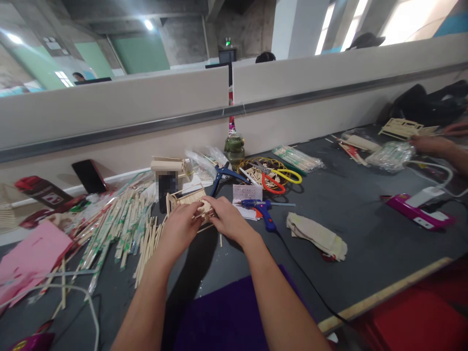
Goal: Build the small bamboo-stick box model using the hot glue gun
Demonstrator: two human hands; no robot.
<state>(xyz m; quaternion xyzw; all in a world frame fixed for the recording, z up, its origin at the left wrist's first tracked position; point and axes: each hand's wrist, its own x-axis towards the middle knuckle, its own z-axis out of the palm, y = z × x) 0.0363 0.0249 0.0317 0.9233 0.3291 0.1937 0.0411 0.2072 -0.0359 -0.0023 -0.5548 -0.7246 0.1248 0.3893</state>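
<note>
Both of my hands meet over a small frame built of wooden sticks (188, 198) on the dark grey table (351, 214). My left hand (179, 225) grips its near left side. My right hand (226, 218) holds its near right end, fingers curled on the sticks. The near part of the frame is hidden under my fingers. A blue hot-glue gun (263, 210) lies just right of my right hand, its black cord running toward me.
Loose chopsticks and wrappers (117, 229) spread at left beside pink paper (31, 256). Blue pliers (223, 174), yellow and red scissors (281, 178), a green bottle (234, 148) and a cloth glove (317, 236) lie behind and right. Another person's hand (433, 145) works at far right.
</note>
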